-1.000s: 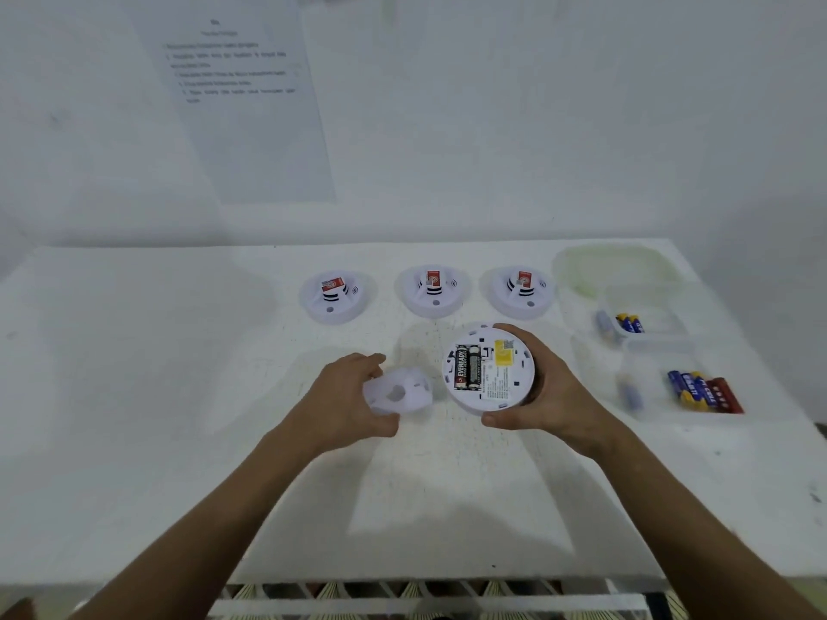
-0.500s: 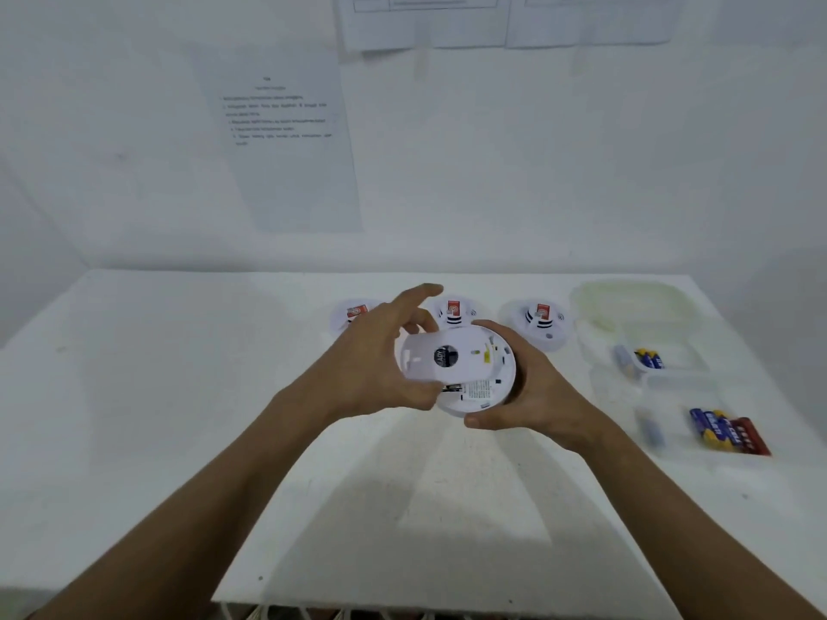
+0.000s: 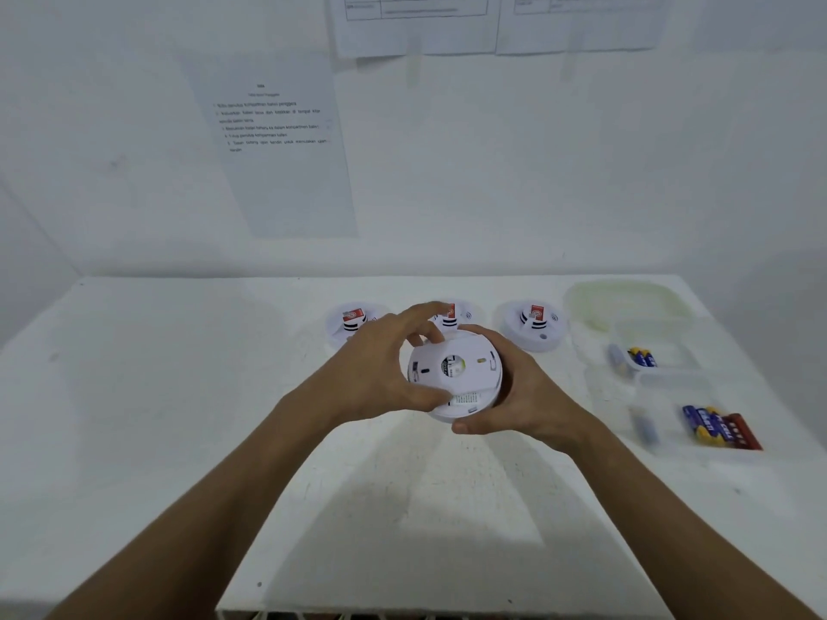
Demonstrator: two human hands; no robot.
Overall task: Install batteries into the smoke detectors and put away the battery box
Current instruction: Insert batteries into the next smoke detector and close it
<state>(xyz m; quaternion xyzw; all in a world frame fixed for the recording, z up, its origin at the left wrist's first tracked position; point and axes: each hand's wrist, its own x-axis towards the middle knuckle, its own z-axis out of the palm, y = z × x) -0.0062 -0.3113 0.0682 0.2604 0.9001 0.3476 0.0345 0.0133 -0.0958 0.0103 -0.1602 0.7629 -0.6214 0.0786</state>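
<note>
White worktop point(image 3: 179, 440) – my right hand point(image 3: 514, 391) grips detector point(image 3: 456, 396), left hand point(image 3: 380, 373) pinches cover point(image 3: 452, 369); align tabs, then twist.

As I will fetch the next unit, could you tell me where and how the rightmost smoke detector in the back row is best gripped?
Grip the rightmost smoke detector by its round outer rim, coming from above with fingers spread across opposite sides. It lies flat on the table with its raised centre facing up, so the low, wide rim gives the surest hold. Its right side looks free; the held detector crowds the front left.
</note>
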